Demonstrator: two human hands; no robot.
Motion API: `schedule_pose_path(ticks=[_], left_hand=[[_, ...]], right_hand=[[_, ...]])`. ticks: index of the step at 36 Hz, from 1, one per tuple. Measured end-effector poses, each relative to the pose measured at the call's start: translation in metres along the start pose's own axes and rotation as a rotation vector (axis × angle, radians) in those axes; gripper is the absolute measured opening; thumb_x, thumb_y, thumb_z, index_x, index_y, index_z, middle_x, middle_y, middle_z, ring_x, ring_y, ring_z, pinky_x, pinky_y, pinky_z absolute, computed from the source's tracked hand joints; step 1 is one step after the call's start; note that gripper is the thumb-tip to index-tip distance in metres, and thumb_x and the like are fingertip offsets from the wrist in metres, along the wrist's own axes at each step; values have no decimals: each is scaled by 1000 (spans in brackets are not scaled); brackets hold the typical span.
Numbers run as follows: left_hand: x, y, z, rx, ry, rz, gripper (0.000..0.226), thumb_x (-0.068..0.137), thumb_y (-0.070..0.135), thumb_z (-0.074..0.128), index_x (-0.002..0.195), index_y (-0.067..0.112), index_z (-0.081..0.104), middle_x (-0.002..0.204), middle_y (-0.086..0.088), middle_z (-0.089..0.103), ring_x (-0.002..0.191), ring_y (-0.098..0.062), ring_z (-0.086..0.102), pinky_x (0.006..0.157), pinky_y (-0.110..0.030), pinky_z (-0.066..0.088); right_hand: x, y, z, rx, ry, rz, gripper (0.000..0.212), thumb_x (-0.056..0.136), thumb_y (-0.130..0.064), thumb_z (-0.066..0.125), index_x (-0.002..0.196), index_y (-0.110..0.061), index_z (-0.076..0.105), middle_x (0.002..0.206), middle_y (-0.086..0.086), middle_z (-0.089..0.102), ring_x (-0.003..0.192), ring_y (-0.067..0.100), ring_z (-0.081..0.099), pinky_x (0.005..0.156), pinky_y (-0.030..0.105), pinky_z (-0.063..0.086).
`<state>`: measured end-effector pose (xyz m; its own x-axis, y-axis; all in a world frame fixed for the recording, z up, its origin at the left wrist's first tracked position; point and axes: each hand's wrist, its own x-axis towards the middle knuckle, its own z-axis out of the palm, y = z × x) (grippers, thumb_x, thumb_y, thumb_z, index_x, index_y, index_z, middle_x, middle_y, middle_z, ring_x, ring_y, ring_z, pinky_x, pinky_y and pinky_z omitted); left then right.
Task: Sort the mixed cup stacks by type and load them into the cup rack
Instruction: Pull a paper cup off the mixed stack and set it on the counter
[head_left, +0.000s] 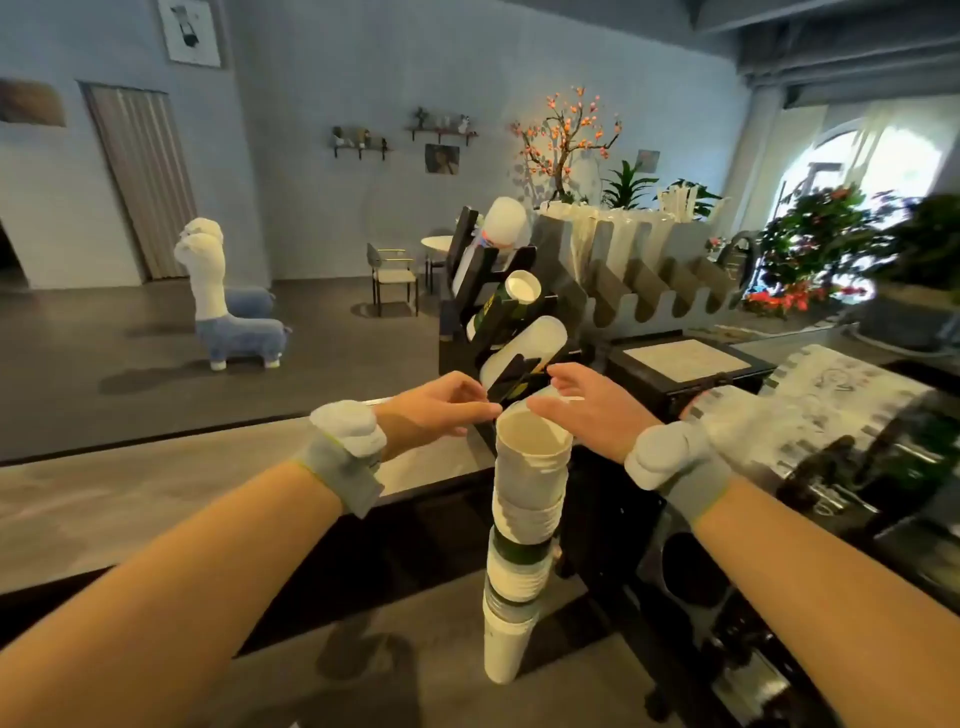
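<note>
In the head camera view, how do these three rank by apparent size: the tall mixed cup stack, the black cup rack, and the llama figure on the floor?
1. mixed cup stack, tallest, but nearest the camera.
2. black cup rack.
3. llama figure, far away, so its true size is unsure; rack and llama look nearly alike.

We read no legible text, markings on the dark green cup (497, 305) in the cup rack (524, 332) too blurred

The left hand (436, 408) and right hand (587, 402) blur at the fingertips, hiding whether they grip anything, the cup stack (519, 530) covers the rack's (498, 291) lowest slot, and both elbows are cut off.
</note>
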<state>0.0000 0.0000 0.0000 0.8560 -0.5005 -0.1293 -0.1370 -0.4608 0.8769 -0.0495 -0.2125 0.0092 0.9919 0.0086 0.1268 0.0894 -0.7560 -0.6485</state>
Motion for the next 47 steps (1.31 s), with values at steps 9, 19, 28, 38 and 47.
schedule_pose_path(ticks=[9,19,28,38,47], left_hand=[[24,-24,39,1,-54,-45,81,79,42,78,144,23,34,149,2,43,135,-21,44,114,-40,37],[30,-35,44,73,-36,40,75,83,35,76,146,24,36,148,3,46,134,-17,45,109,-32,36],[34,-32,41,-28,21,104,68,84,39,73,141,30,38,141,8,50,120,-9,48,109,-36,39],[38,-26,39,-112,27,114,74,76,35,79,139,26,42,136,5,56,124,-17,54,108,-40,44],[40,-26,43,-97,-38,89,76,79,30,80,142,30,36,136,7,54,123,-16,52,109,-41,41]], right_hand=[[-10,35,24,-78,-83,50,96,79,-55,72,154,-19,24,150,0,42,134,22,45,107,34,40],[-8,55,34,56,-66,10,92,74,-52,79,148,-25,33,142,-6,48,128,15,48,105,32,43],[-4,49,28,167,20,-33,73,79,-45,76,141,-27,42,124,-14,51,111,4,49,75,7,38],[-1,42,23,170,48,-51,95,63,-73,70,142,-28,43,135,-7,55,123,14,52,104,35,46],[-2,33,21,238,118,-70,76,79,-53,71,143,-28,39,135,-9,51,118,8,48,92,21,39]])
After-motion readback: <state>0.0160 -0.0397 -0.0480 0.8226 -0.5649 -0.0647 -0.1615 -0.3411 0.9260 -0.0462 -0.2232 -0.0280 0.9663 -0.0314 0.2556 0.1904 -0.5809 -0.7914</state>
